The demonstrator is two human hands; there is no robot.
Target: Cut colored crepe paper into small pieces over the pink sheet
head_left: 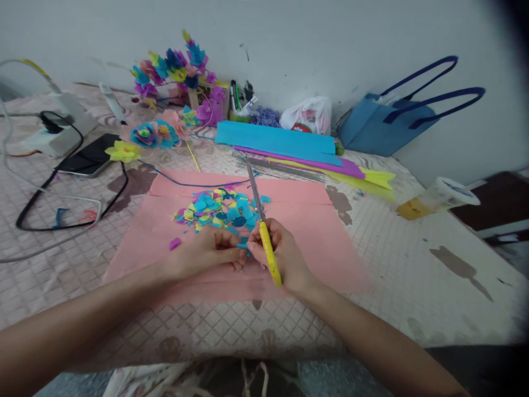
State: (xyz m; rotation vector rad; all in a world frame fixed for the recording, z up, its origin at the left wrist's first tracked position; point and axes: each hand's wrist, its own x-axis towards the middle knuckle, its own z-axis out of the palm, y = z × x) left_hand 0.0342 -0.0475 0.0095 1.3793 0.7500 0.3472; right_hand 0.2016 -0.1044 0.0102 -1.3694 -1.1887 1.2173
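At a cloth-covered table (pixel 392 264) against a pale wall, a person's two hands meet above a pink sheet (pixel 314 237). The left hand (pixel 210 251) pinches a small blue paper piece (pixel 243 246) between its fingertips; the right hand (pixel 287 256) is closed around yellow-handled scissors (pixel 268 251), its own fingertips near the same piece. Whether they touch it cannot be told. The blades point away from the person, passing over the right edge of a heap of paper scraps (pixel 219 207), blue, yellow and purple, just beyond the fingers. A lone purple scrap (pixel 174 243) lies left of the heap.

Across the sheet's far edge runs a dark blue stem (pixel 182 182), tipped by a yellow paper flower (pixel 123 151) beside a phone (pixel 88 157) and a looping black cable (pixel 33 209). Behind the sheet, thin wires (pixel 285 169) and folded blue paper (pixel 273 138) span the table, with a colorful flower spray (pixel 173 69) at the back left. Well apart to the right stand a blue bag (pixel 372 127) and a lidded cup (pixel 433 198), the latter tilted in view.
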